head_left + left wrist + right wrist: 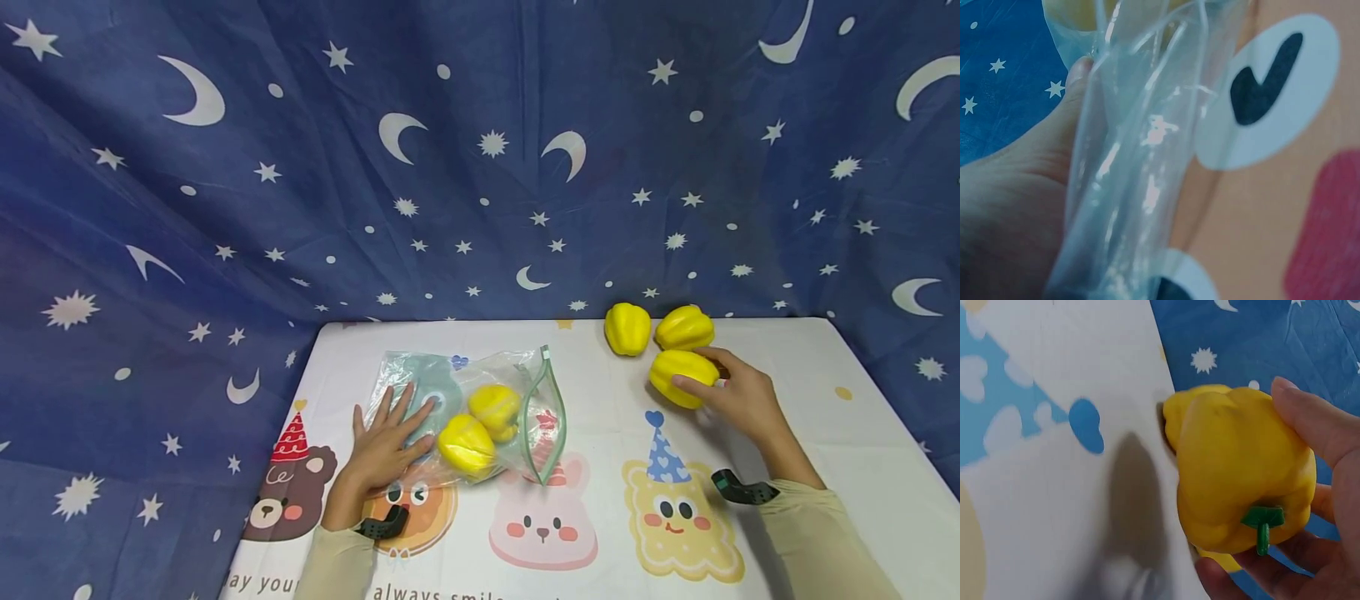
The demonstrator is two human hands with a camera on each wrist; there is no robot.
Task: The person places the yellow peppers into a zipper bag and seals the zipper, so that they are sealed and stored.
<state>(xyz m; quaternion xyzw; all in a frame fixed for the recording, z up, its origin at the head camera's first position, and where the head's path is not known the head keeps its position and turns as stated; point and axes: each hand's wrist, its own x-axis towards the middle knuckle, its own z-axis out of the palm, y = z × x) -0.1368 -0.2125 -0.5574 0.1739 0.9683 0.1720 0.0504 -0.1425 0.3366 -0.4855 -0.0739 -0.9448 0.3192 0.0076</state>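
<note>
My right hand (742,400) grips a yellow bell pepper (681,377) with thumb and fingers. Its green stem (1263,528) shows in the right wrist view, and a shadow falls on the cloth beside it. Just behind it are two more yellow peppers, one on the left (627,329) and one on the right (684,327). With fingers spread, my left hand (386,450) presses on a clear zip bag (487,367) lying flat. Inside the bag sit two yellow peppers, a front one (465,446) and a rear one (497,410). The bag's green-edged mouth (561,417) gapes to the right.
A white cloth (600,517) printed with cartoon animals covers the table. Behind and to the left hangs a dark blue curtain (465,100) with moons and stars, meeting the table's back edge close to the loose peppers.
</note>
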